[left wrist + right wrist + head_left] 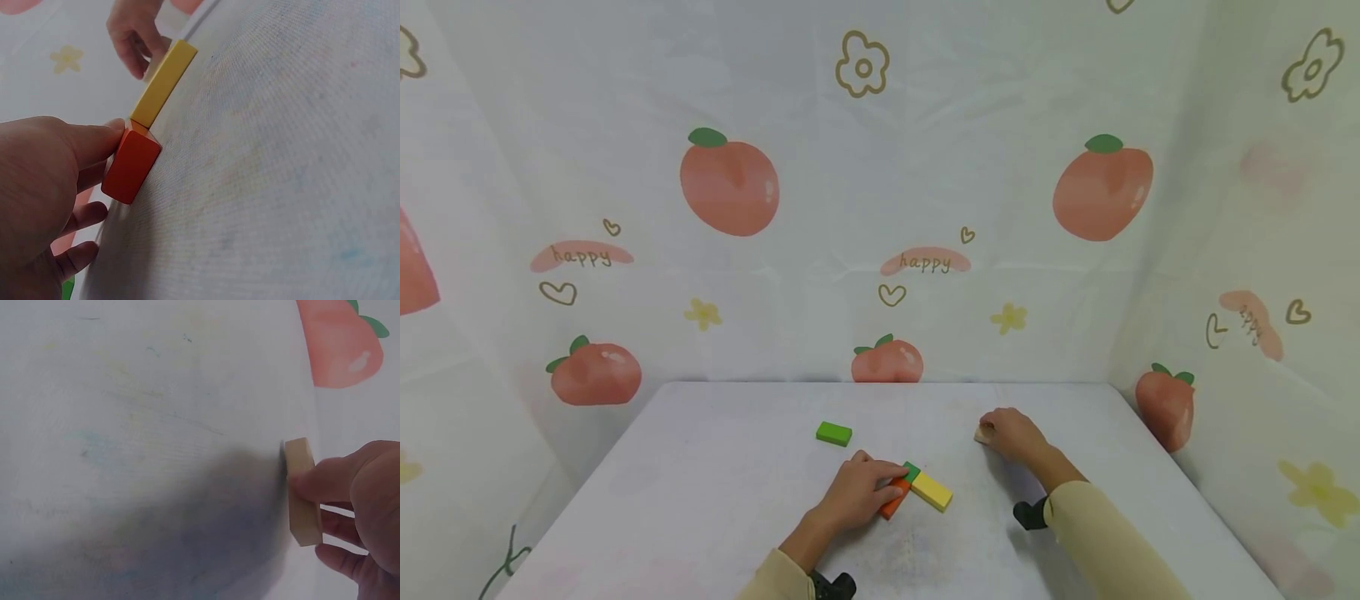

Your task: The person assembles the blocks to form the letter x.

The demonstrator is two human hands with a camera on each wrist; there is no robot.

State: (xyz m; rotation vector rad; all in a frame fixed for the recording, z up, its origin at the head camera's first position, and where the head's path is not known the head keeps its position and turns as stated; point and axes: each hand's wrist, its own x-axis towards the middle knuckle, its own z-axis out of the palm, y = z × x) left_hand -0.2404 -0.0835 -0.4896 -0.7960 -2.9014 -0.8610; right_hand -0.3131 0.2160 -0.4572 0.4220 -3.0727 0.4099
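The left hand has its fingers closed on the orange block on the desk, next to the dark green block and yellow block. Farther right, the right hand pinches the pale wooden block; the light green block lies apart.

Left sleeve, right sleeve plain pale yellow; black left wrist camera; black right wrist camera, rounded end.

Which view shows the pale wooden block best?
Right wrist: the pale wooden block appears large, both ends visible. The head view shows a small part by the right hand; left wrist, a sliver behind the yellow block.
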